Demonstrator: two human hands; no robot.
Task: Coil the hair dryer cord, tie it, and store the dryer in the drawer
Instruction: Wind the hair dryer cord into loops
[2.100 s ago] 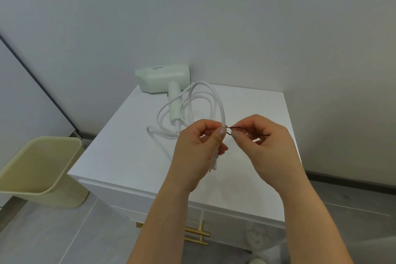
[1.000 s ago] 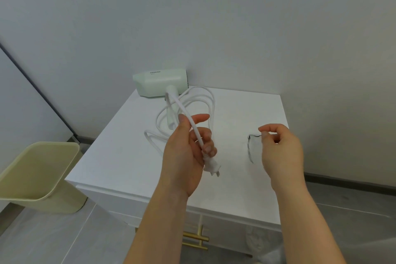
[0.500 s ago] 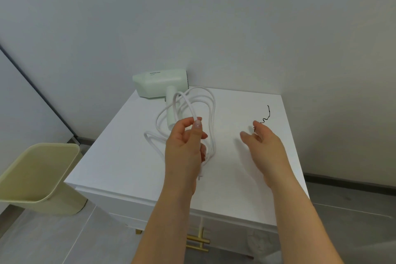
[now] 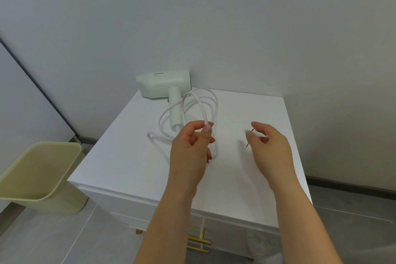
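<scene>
**Status:** cord gathered in part, not yet tied.

**Position:** Hair dryer (image 4: 162,87) lies flat at the far-left corner of the cabinet top (image 4: 246,178), handle toward the person. Cord (image 4: 216,106) leaves the handle end in several loose loops just right of the dryer. One stray loop lies flat on the top, near-left of the handle. Plug not seen.

**Hands:** L hand (image 4: 190,150), nearer than the dryer, pinches the raised loops between thumb & forefinger. R hand (image 4: 272,148), well right of the dryer, has its fingers curled and pinches a thin black tie (image 4: 247,144) (wire type, by the look of it).

**Drawer:** Drawer (image 4: 132,208) sits below the dryer's level and appears closed.

**Judgement:** the step in hand is binding the coil.

**Recommended:**
- Draw the stray loop into the bundle first.
- Even up the loop lengths.
- Hold the L pinch firm so the loops don't spring apart.
- Pass the tie round the bundle's waist, close to the L fingers.
- Twist it snug, w/o kinking the cord at the handle.
</scene>
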